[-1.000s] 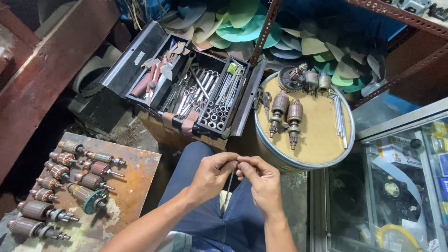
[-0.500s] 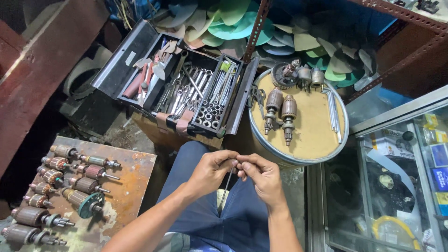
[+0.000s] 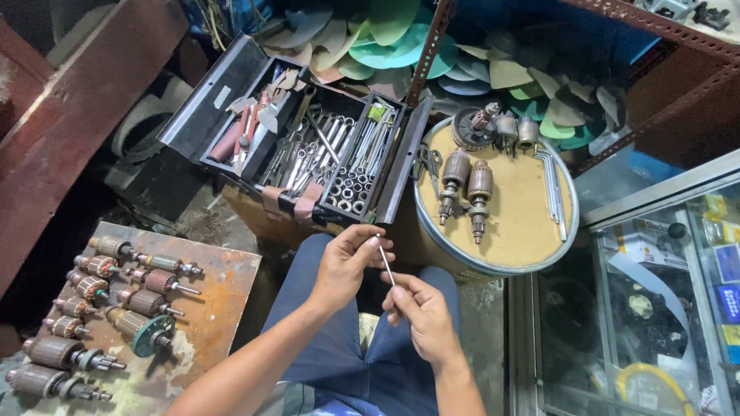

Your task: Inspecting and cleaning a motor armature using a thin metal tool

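Both hands are up over the lap, and between them sits a thin metal rod point(image 3: 385, 264), pale, straight and slender, tilted from upper left to lower right. The left hand point(image 3: 348, 263) pinches its upper end with fingertips closed tight, while the right hand point(image 3: 422, 312) curls shut around the lower end. Just beyond lies the open black toolbox point(image 3: 308, 154), and beside it the round tray point(image 3: 532, 231) with two motor armatures point(image 3: 466, 189).

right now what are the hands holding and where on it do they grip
A thin metal rod, slanted between both hands. The left hand pinches its upper end at the fingertips; the right hand grips its lower end, which is hidden in the fingers.
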